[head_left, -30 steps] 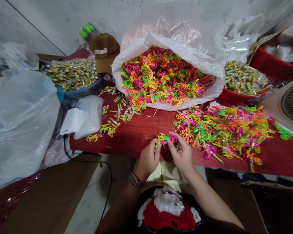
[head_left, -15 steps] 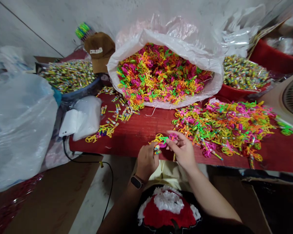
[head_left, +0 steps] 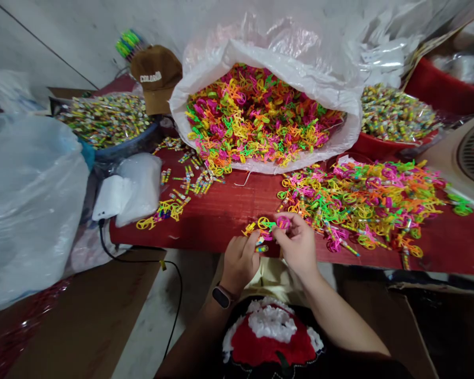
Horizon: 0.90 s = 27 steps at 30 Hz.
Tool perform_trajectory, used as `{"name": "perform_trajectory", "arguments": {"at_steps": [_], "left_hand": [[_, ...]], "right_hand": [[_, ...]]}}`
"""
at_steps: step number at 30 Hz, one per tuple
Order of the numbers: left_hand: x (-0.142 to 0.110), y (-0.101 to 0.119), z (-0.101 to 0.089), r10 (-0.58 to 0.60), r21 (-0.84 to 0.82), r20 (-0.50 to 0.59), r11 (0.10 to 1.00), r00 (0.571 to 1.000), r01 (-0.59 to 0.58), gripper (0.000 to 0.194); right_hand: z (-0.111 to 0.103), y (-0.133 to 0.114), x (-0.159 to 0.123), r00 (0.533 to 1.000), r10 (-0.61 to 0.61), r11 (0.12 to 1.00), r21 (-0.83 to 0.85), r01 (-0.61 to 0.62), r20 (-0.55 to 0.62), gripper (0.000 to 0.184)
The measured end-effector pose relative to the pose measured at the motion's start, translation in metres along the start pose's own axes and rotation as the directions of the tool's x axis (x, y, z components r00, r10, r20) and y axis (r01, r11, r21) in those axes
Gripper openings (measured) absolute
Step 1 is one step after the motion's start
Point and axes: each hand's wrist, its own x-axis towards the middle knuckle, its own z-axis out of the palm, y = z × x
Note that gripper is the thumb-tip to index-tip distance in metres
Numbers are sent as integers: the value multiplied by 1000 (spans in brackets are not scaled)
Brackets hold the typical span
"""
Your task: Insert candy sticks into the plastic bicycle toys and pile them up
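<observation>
At the table's front edge, my left hand [head_left: 239, 262] is closed around small patterned tubes [head_left: 261, 248] whose ends stick out past the fingers. Across from it, my right hand [head_left: 301, 246] pinches coloured plastic pieces with round hoops, among them a magenta hoop [head_left: 283, 223] and a green part [head_left: 270, 226]. Between the hands, a yellow hooped piece [head_left: 263, 223] shows just beyond the left fingers. Whether it is held or lies on the table I cannot tell. Right of my right hand spreads a heap of such pieces [head_left: 363, 202], some with tubes attached.
A white sack [head_left: 169, 105] full of coloured pieces lies open behind. Loose tubes [head_left: 195, 181] and yellow pieces [head_left: 169, 209] are on the red table [head_left: 213, 221]. A white power bank [head_left: 109, 197] with a black cable, a brown cap [head_left: 157, 79] and a fan [head_left: 470, 152] stand around.
My hands stay close together with the pieces. The left hand has turned a little, and the tubes in it now point more to the right. The view has shifted slightly.
</observation>
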Motion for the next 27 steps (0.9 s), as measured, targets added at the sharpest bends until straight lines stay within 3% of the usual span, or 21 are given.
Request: {"name": "perform_trajectory", "arguments": {"at_steps": [3,6,8,13,16,18,23,25,27], "left_hand": [[1,-5,-1,61,-4,-69,998,996,-61,47],[-2,-7,-1,72,-28,-86,997,994,-74,52],[-3,-8,-1,81,-40,-76,996,994,-84,55],[0,-5,-3,128,-51,-20,990,992,-129,58],[5,-2,-4,130,-87,-40,987,991,-133,63],[5,0,-4,108,-131,-59,985,992,-115,63],[-2,5,-3,-33,-232,-163,973,986,-6,41],[-3,11,-4,-214,-292,-225,946,951,144,31],[1,17,-6,-432,-381,-197,861,880,337,31]], "right_hand": [[-1,-7,-4,982,-186,978,-85,188,34,21],[-3,-9,-7,931,-344,916,-172,362,123,24],[-4,-8,-7,937,-329,927,-149,345,121,24],[1,-5,-5,995,-99,995,14,99,0,20],[5,-5,-7,985,-148,987,56,154,-90,23],[5,-7,-8,977,-193,977,71,199,-86,30],[0,-12,-7,965,-250,967,30,253,-73,24],[-2,-13,-8,963,-256,966,-9,257,-81,23],[-1,-13,-10,966,-247,969,-24,246,-79,22]]}}
